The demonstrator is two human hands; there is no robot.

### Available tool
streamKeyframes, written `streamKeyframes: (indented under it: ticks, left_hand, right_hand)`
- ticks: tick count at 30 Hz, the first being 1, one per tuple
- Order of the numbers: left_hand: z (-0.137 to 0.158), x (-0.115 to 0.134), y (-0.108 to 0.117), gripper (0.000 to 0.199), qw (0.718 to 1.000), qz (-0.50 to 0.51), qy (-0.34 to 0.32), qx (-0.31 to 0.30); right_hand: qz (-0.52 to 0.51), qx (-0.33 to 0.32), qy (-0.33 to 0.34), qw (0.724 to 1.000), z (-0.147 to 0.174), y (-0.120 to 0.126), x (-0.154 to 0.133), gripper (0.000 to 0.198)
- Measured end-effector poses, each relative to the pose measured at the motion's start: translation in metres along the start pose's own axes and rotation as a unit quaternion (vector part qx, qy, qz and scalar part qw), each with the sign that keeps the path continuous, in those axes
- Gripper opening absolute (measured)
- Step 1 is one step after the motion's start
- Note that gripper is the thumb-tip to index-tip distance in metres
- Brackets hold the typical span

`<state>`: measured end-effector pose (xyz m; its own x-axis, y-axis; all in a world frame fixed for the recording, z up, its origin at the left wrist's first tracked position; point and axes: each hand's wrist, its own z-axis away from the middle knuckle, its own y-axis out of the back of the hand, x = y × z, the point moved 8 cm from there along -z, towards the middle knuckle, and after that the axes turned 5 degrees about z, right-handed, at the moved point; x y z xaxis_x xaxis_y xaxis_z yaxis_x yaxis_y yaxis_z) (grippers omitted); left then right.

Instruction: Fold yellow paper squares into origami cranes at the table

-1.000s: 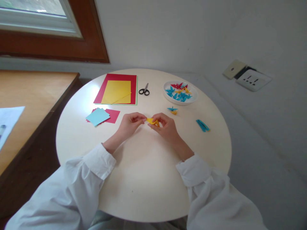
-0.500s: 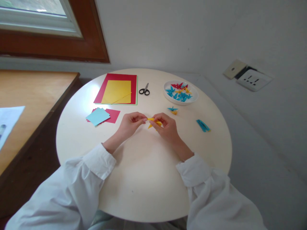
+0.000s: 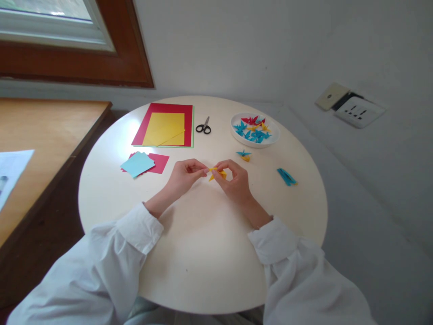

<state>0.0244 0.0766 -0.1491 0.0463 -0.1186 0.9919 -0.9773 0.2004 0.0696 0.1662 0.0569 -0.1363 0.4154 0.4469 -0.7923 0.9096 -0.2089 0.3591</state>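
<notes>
- A round white table (image 3: 206, 243) is seen from above, its layout unchanged since a second ago.
- Large rectangular sheets are stacked at its far left: a red sheet (image 3: 174, 108) is overlaid by a smaller yellow sheet (image 3: 164, 123), and a green edge is shown beneath.
- A shallow round white dish (image 3: 252, 144) is placed at the far right; it is filled with small folded paper cranes (image 3: 257, 136) in red, teal and yellow.
- The right hand (image 3: 235, 180) and the left hand (image 3: 182, 178) are held almost where they were, fingertips close together over the table's middle.
- Small pale-blue paper squares (image 3: 138, 164) are fanned over pink-red ones, left of the hands.
- Black-handled scissors (image 3: 203, 128) are left beside the sheets, blades slightly parted.
- Narrow folded teal paper pieces (image 3: 287, 176) are laid to the right.
- A folded teal paper bird (image 3: 243, 153) is set beside a yellow one, just beyond the right hand.
- A small yellow folded paper piece (image 3: 223, 174) is pinched between right thumb and forefinger, its thin left end gripped by the left fingertips; the wide curved face seen a second ago has been turned away, and a pointed tip is now shown below.
</notes>
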Motion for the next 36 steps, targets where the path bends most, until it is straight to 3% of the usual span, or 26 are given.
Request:
streamKeyframes:
  ticks: [15,26,36]
  left_hand:
    - [0.0009,-0.0026,-0.0013,0.021,0.996,0.087,0.029,0.008]
    - [0.0028,0.0001,-0.0004,0.007,0.995,0.086,0.038,0.014]
    - [0.0034,0.0032,-0.0027,0.019,0.998,0.056,0.033,-0.001]
  right_hand:
    - [-0.052,0.01,-0.02,0.998,0.0,0.0006,0.004,0.01]
    - [-0.047,0.013,-0.005,0.999,-0.0002,0.0006,0.0032,0.008]
    - [-0.043,0.009,0.016,0.999,0.0004,0.0,-0.0003,0.009]
